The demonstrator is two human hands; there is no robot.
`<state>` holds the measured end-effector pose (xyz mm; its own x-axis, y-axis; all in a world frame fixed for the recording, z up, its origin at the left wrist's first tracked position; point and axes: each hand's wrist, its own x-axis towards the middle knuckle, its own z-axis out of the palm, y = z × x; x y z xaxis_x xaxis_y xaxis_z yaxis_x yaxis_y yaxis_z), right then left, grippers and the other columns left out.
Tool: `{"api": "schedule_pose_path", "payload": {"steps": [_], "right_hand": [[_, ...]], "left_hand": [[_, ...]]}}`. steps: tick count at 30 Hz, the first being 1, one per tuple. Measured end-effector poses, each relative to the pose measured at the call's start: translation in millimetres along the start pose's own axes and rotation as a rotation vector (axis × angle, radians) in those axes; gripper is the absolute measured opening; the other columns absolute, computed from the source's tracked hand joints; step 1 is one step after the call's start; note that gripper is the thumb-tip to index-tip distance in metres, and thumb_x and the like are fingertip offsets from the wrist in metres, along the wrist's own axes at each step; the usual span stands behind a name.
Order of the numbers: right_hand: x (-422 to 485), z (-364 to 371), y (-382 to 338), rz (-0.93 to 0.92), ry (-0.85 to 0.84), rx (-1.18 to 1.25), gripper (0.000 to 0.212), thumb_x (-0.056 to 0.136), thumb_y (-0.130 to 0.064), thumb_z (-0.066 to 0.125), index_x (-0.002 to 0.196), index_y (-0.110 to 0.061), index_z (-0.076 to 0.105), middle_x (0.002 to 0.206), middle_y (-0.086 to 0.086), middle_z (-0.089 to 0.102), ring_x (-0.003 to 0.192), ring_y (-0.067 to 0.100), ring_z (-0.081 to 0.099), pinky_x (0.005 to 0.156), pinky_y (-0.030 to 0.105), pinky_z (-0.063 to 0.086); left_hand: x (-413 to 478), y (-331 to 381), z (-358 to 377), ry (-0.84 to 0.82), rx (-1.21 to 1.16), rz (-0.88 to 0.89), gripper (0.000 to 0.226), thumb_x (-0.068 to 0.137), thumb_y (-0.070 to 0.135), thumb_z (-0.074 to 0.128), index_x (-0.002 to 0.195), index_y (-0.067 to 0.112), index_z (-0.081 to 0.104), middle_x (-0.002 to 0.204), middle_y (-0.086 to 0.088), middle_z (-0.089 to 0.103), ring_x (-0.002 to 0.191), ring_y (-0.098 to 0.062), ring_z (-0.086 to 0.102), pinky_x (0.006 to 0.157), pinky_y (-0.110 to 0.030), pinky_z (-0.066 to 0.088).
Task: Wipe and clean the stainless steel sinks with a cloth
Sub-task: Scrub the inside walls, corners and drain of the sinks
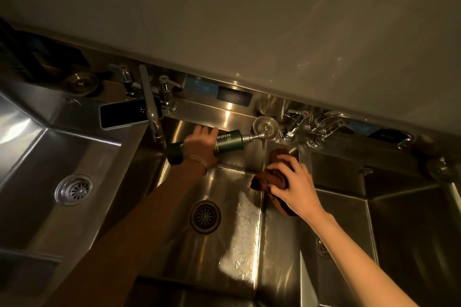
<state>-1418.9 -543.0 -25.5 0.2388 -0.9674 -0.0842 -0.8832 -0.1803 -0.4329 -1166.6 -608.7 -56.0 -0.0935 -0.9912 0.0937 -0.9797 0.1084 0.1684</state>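
"Three basins (234,189) in a row, was it? Where was the cloth?"

"The brown cloth (262,179) lay bunched on the far end of the divider (279,244) between the middle and right basins, under the right hand (291,187)."

"And that hand's grip?"

"Its fingers were curled over the cloth, clamped on it and pressing it against the steel."

"The other one?"

"The left hand (202,144) reached across the middle basin. Its grip was closed round a green pump bottle (229,142), held on its side with the nozzle pointing right, near a round strainer (265,126) on the back ledge."

"Anything else back there?"

"A phone (122,116) lay flat, screen dark, beside the left faucet (149,97). A second faucet (311,127) stood behind the right basin. Wet streaks showed on the middle basin's right wall."
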Motion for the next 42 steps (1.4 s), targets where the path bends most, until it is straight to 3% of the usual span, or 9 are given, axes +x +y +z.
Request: {"api": "schedule_pose_path", "payload": {"steps": [3,5,11,20,23,27,31,37,42], "right_hand": [[3.8,5.9,-6.8,0.001,-0.032,-0.01,0.042,0.079,-0.029,0.069,0.119,-0.033,0.056,0.14,-0.004,0.037,0.121,0.028,0.038,0.099,0.045,0.034],[10.9,9.3,-14.3,-0.004,-0.037,-0.013,0.044,0.079,-0.028,0.069,0.12,-0.031,0.055,0.14,-0.004,0.037,0.12,0.029,0.039,0.098,0.047,0.036],[34.7,14.2,-39.7,-0.071,-0.015,-0.005,0.057,0.075,-0.024,0.07,0.129,-0.024,0.05,0.14,0.001,0.039,0.12,0.03,0.042,0.099,0.049,0.038],[156.9,36.5,-91.7,-0.125,0.034,-0.011,0.08,0.074,-0.014,0.074,0.142,-0.009,0.032,0.148,0.014,0.025,0.131,0.033,0.036,0.11,0.043,0.035],[200.6,72.6,-117.4,-0.13,-0.077,-0.188,0.076,0.079,-0.018,0.072,0.142,-0.008,0.03,0.153,0.017,0.012,0.132,0.038,0.034,0.109,0.044,0.035],[226.4,108.4,-144.2,-0.2,-0.16,-0.335,0.067,0.085,-0.026,0.065,0.142,-0.014,0.031,0.151,0.013,0.021,0.131,0.036,0.033,0.105,0.05,0.036],[223.7,98.1,-119.8,-0.255,-0.168,-0.366,0.067,0.085,-0.027,0.065,0.143,-0.017,0.033,0.148,0.012,0.029,0.127,0.034,0.039,0.1,0.045,0.04],[204.7,91.6,-100.5,-0.06,-0.096,-0.373,0.062,0.086,-0.032,0.063,0.139,-0.014,0.036,0.142,0.014,0.034,0.123,0.037,0.04,0.1,0.046,0.041],[217.1,97.2,-125.5,-0.2,-0.177,-0.425,0.063,0.085,-0.028,0.064,0.139,-0.012,0.035,0.142,0.014,0.034,0.125,0.038,0.04,0.101,0.046,0.039]], "left_hand": [[-28.6,-15.7,13.6,-0.322,-0.004,-0.119,0.07,0.073,0.036,0.072,0.133,0.02,0.039,0.125,-0.007,0.05,0.121,-0.026,0.041,0.085,-0.037,0.045],[-43.9,-25.3,18.7,-0.395,0.009,-0.164,0.076,0.074,0.037,0.071,0.137,0.022,0.032,0.134,-0.005,0.043,0.128,-0.025,0.036,0.091,-0.04,0.044],[-75.3,-36.0,30.4,-0.328,-0.092,-0.234,0.072,0.071,0.038,0.073,0.132,0.024,0.038,0.13,-0.003,0.048,0.123,-0.024,0.041,0.084,-0.037,0.046],[-114.1,-38.5,49.8,-0.539,-0.086,-0.168,0.069,0.078,0.042,0.064,0.136,0.023,0.032,0.127,-0.004,0.044,0.116,-0.027,0.047,0.083,-0.039,0.046],[-124.5,-36.0,54.2,-0.565,-0.088,-0.131,0.066,0.081,0.045,0.06,0.136,0.02,0.033,0.134,-0.005,0.04,0.117,-0.027,0.047,0.085,-0.039,0.045],[-129.7,-36.0,60.8,-0.596,-0.095,-0.1,0.06,0.083,0.042,0.055,0.135,0.021,0.034,0.141,-0.006,0.034,0.124,-0.027,0.043,0.091,-0.04,0.044],[-124.1,-43.2,58.0,-0.623,-0.099,-0.098,0.068,0.078,0.036,0.066,0.136,0.022,0.034,0.14,-0.004,0.034,0.121,-0.026,0.046,0.09,-0.04,0.046],[-121.2,-59.4,54.7,-0.551,-0.082,-0.093,0.063,0.079,0.038,0.063,0.134,0.021,0.036,0.137,-0.003,0.037,0.123,-0.022,0.041,0.091,-0.038,0.044],[-124.8,-65.4,43.1,-0.523,-0.082,-0.16,0.064,0.077,0.044,0.064,0.132,0.024,0.038,0.134,-0.001,0.039,0.117,-0.022,0.048,0.082,-0.035,0.046]]}}
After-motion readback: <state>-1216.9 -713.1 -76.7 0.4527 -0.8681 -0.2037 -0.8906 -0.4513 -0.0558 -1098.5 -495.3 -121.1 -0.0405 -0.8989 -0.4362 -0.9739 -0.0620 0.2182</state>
